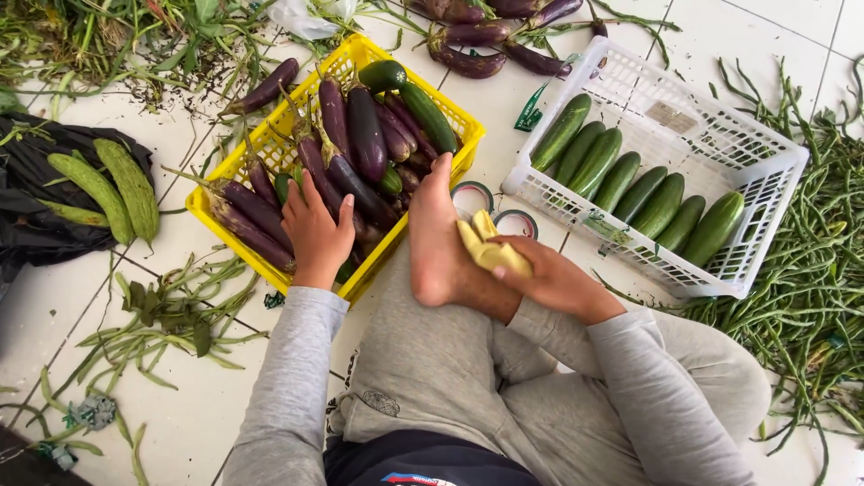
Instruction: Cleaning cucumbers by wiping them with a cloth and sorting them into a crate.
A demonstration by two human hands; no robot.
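Observation:
My left hand (317,232) reaches into a yellow crate (236,160) and rests on the purple eggplants (364,135) piled there, fingers spread over them. It touches them, but no grasp shows. A few green cucumbers (427,112) lie among the eggplants at the crate's far end. My right hand (553,281) holds a yellow cloth (490,250) against my bare foot (436,238), which rests on my crossed leg in grey trousers.
A white crate (765,193) with a row of cucumbers (621,180) stands at the right. Two tape rolls (472,193) lie between the crates. Long beans (823,270) cover the floor at right. Ridged gourds (112,189) lie on black plastic at left. More eggplants (477,40) and plant scraps lie beyond.

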